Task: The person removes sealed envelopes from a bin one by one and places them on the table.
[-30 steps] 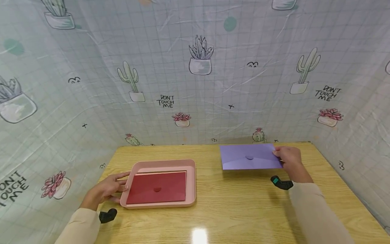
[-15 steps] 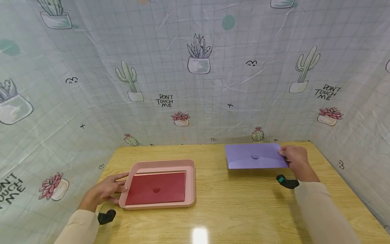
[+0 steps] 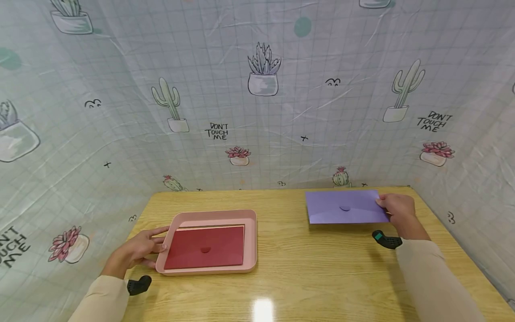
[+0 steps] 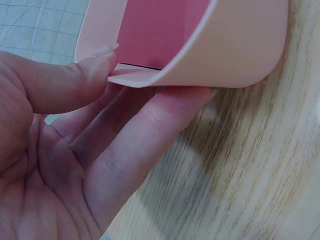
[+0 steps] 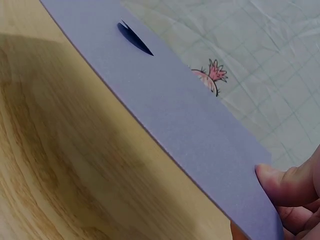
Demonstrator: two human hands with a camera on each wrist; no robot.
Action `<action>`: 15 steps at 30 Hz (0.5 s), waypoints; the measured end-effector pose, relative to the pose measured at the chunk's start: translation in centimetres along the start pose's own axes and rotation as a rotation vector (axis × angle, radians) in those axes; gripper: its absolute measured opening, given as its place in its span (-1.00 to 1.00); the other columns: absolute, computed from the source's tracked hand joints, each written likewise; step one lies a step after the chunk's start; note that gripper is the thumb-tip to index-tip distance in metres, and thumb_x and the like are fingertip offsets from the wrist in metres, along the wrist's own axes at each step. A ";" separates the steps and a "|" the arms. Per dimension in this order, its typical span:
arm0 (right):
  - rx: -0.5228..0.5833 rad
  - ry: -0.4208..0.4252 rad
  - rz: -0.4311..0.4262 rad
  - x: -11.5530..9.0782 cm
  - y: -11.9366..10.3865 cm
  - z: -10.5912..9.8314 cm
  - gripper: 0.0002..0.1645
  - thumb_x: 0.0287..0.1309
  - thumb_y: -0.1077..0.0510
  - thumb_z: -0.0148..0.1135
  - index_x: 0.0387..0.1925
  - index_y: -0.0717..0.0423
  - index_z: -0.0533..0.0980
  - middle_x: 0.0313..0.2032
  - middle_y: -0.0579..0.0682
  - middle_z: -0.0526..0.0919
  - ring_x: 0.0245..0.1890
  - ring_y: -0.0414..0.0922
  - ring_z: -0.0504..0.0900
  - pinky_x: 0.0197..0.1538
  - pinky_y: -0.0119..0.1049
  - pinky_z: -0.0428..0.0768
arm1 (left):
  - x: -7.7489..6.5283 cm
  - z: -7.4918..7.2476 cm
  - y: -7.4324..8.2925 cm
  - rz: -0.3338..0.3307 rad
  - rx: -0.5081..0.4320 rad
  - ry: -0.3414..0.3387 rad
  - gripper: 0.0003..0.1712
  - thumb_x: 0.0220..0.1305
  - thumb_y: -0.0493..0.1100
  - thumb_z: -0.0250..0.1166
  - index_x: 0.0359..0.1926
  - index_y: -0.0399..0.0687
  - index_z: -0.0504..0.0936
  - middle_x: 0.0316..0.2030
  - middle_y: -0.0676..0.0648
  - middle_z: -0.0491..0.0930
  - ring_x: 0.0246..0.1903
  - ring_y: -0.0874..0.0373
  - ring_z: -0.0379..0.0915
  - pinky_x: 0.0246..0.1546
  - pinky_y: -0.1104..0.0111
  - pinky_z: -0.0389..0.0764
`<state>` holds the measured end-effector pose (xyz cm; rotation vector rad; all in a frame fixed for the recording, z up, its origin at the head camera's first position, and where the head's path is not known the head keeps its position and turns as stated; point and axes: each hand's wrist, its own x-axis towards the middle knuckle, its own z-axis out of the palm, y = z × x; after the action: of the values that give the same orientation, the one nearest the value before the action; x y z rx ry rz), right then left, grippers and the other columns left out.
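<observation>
A pink tray [image 3: 252, 241] sits on the left half of the table, with a red envelope [image 3: 205, 246] lying flap side up inside it. My left hand [image 3: 141, 248] grips the tray's left wall; in the left wrist view the thumb [image 4: 95, 70] is over the rim and the fingers [image 4: 150, 130] press the outside. At the back right, my right hand [image 3: 398, 208] pinches a purple envelope [image 3: 342, 208] by its right edge, thumb on top. The envelope is tilted above the table, its small rounded flap tab showing, and casts a shadow below.
The wooden table [image 3: 289, 268] reaches back to a hanging sheet [image 3: 289, 112] printed with cacti and grid lines, which also closes off both sides. Black devices are strapped at both wrists, including the right wrist device [image 3: 387, 240].
My right hand has carried the purple envelope to the right, away from the tray. The left hand keeps its hold on the tray, which stays in place.
</observation>
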<state>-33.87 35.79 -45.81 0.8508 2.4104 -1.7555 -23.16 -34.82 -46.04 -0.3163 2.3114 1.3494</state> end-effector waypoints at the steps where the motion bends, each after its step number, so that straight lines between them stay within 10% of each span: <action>1: -0.004 0.003 -0.004 0.1 0.1 -0.1 -0.37 0.41 0.19 0.25 0.44 0.29 0.42 0.08 0.02 0.55 -0.15 -0.23 0.48 -0.33 -0.50 0.55 | 0.0 0.0 0.0 -0.001 0.002 0.001 -0.11 0.49 -0.29 0.22 0.68 -0.11 -0.02 0.51 -0.46 0.20 0.04 -0.06 0.73 -0.32 0.08 0.79; 15: -0.040 0.017 -0.003 1.3 0.6 -1.5 -0.38 0.43 0.19 0.22 0.43 0.31 0.42 -0.03 -0.03 0.56 -0.18 -0.23 0.48 -0.32 -0.44 0.55 | 0.2 0.0 0.0 -0.005 -0.007 -0.005 -0.10 0.50 -0.27 0.22 0.68 -0.12 -0.05 0.54 -0.47 0.13 0.03 -0.08 0.73 -0.26 0.06 0.79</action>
<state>-34.26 37.77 -46.25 0.8617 2.4500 -1.7017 -23.35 -34.81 -46.19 -0.3207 2.3004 1.3545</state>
